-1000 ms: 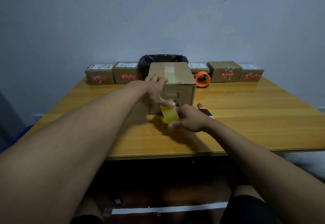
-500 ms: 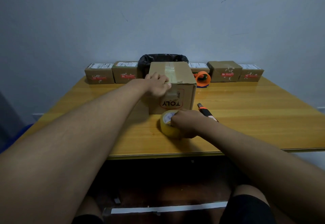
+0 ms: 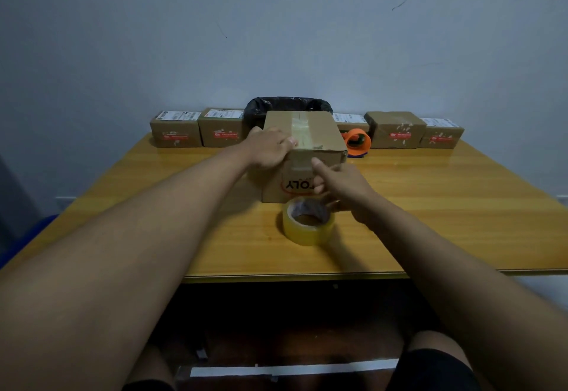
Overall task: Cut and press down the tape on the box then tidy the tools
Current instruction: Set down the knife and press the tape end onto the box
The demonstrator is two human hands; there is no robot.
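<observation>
A brown cardboard box [image 3: 319, 141] stands in the middle of the wooden table [image 3: 445, 206], with a strip of clear tape [image 3: 302, 134] over its top and down its front. My left hand [image 3: 270, 148] rests flat on the box's top left edge, steadying it. Held empty, my right hand [image 3: 341, 181] hovers in front of the box's front face, fingers loosely spread. A roll of clear yellowish tape [image 3: 307, 224] lies flat on the table just below that hand. The cutter seen earlier is hidden behind my right hand.
An orange tape dispenser [image 3: 356, 140] sits behind the box on the right. Several small labelled parcels [image 3: 175, 132] line the table's back edge, with a black-lined bin [image 3: 285, 108] in their middle. The near table edge runs just below the tape roll.
My right hand set the tape roll down flat on the table, let go and rose to the box's front face. My left hand stayed on the box's top.
</observation>
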